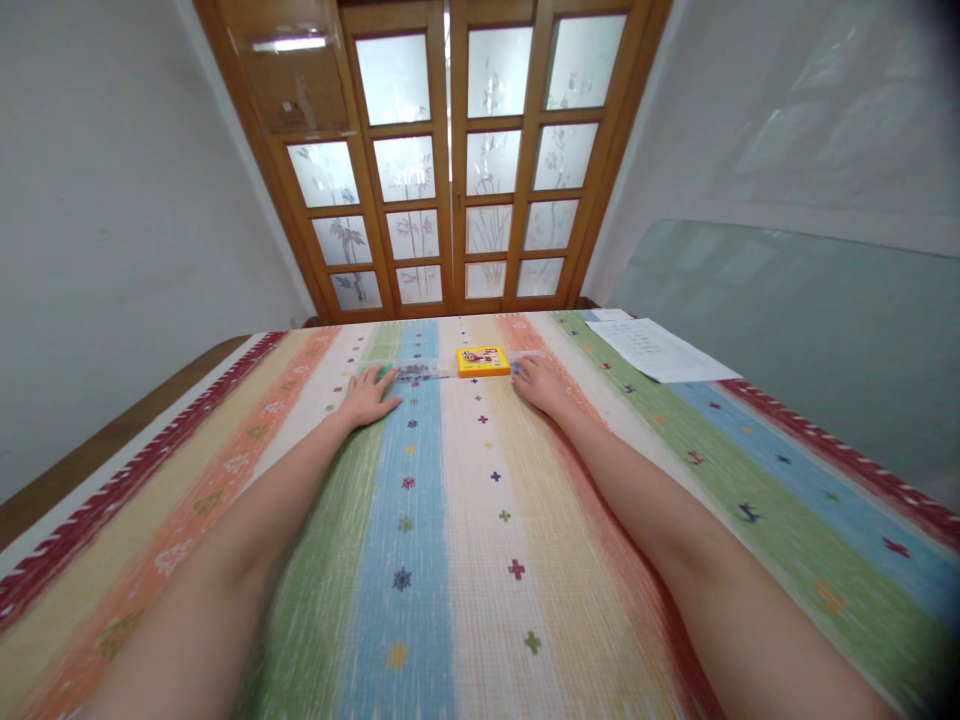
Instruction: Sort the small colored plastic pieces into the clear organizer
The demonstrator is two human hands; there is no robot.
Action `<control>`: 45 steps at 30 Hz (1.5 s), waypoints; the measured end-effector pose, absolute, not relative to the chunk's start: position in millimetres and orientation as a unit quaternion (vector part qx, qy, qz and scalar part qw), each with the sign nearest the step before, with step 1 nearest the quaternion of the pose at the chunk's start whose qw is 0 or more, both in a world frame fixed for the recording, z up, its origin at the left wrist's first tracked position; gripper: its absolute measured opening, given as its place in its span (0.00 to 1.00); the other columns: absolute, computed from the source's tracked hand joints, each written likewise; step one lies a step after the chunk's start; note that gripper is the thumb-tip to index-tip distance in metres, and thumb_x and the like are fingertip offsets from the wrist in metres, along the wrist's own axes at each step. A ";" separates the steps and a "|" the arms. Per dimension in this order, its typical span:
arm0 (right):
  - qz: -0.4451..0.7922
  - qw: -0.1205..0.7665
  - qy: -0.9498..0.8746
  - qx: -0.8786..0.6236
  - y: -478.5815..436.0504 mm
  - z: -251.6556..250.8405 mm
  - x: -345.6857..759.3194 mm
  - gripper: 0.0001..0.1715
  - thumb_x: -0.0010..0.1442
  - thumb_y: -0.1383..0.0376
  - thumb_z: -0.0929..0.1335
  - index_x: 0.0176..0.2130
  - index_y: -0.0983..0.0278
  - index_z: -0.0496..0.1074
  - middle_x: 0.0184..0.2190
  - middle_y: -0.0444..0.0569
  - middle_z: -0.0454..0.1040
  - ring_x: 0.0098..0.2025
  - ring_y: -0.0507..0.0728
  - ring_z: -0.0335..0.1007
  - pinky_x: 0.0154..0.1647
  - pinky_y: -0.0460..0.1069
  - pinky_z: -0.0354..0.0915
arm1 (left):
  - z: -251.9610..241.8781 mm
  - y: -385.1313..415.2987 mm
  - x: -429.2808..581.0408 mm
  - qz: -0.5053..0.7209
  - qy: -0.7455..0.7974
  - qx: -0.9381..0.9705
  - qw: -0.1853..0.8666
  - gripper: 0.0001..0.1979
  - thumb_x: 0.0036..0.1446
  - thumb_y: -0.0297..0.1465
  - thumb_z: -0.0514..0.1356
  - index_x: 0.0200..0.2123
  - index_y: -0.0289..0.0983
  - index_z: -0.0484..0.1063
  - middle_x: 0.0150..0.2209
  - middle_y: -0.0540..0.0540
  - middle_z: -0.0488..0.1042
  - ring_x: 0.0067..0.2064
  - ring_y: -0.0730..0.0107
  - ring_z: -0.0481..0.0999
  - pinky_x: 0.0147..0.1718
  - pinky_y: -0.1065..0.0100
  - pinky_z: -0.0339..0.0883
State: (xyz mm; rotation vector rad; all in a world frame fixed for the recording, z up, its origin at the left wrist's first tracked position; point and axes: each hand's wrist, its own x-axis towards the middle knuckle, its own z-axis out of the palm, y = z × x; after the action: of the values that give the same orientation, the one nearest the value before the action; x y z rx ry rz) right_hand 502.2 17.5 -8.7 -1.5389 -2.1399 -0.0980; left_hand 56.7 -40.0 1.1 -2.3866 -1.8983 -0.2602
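Note:
Near the far edge of the table, a small yellow box [482,362] with a printed picture lies flat between my two hands. To its left is a clear plastic packet [420,369] with small dark marks or contents. My left hand [367,397] lies over that packet's left end, fingers spread and thumb apart, beside a small green piece [385,371]. On the other side of the box, my right hand [540,382] rests with its fingers stretched forward on something clear, beside a small blue piece [516,368]. What lies under both sets of fingers is partly hidden.
A striped, patterned tablecloth [480,540] covers the table. White printed sheets [660,348] lie at the far right, by a pale green panel [795,310] against the wall. Wooden doors with glass panes [450,180] stand beyond the table's far edge.

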 end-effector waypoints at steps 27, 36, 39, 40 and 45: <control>0.014 0.342 -0.656 -0.673 43.1 -14.3 582.9 0.23 0.65 0.62 0.64 0.54 0.65 0.77 0.55 0.56 0.77 0.56 0.63 0.72 0.60 0.55 0.65 | -2.2 0.4 164.3 -0.105 -0.565 -0.818 -0.003 0.43 0.66 0.55 0.50 0.76 0.41 0.45 0.76 0.37 0.48 0.76 0.42 0.45 0.70 0.38 0.42; 0.018 0.340 -0.665 -0.665 40.8 -12.6 573.8 0.23 0.65 0.62 0.64 0.54 0.66 0.77 0.55 0.58 0.77 0.56 0.63 0.71 0.61 0.55 0.64 | -4.4 -5.5 165.6 -0.096 -0.574 -0.813 0.002 0.41 0.66 0.54 0.50 0.75 0.41 0.49 0.77 0.39 0.45 0.77 0.46 0.41 0.72 0.42 0.38; 0.009 0.336 -0.682 -0.650 34.9 -7.0 562.7 0.22 0.65 0.61 0.64 0.53 0.67 0.77 0.55 0.58 0.77 0.56 0.63 0.71 0.62 0.56 0.64 | -3.1 -5.7 169.3 -0.098 -0.574 -0.813 -0.003 0.40 0.66 0.54 0.50 0.75 0.42 0.49 0.77 0.39 0.46 0.77 0.46 0.41 0.72 0.40 0.37; 0.003 0.335 -0.687 -0.644 32.2 -4.1 557.6 0.22 0.65 0.61 0.64 0.53 0.67 0.77 0.55 0.59 0.77 0.56 0.63 0.71 0.62 0.57 0.63 | -2.3 -6.6 170.2 -0.102 -0.575 -0.812 -0.002 0.40 0.67 0.53 0.50 0.75 0.42 0.49 0.77 0.39 0.46 0.77 0.46 0.40 0.72 0.39 0.35; 0.025 0.307 -0.758 -0.575 10.2 13.0 517.8 0.23 0.68 0.63 0.63 0.58 0.65 0.75 0.58 0.56 0.76 0.60 0.62 0.70 0.64 0.56 0.62 | 3.0 -21.8 169.8 -0.142 -0.577 -0.804 0.029 0.37 0.68 0.50 0.49 0.75 0.44 0.51 0.77 0.42 0.45 0.77 0.50 0.39 0.72 0.40 0.31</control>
State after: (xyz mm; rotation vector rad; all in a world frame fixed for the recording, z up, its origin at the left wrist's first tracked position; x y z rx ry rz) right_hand 517.8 10.2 13.0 -1.5213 -2.0060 0.0653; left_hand 169.8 -21.8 3.0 -2.4802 -1.7808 -0.4369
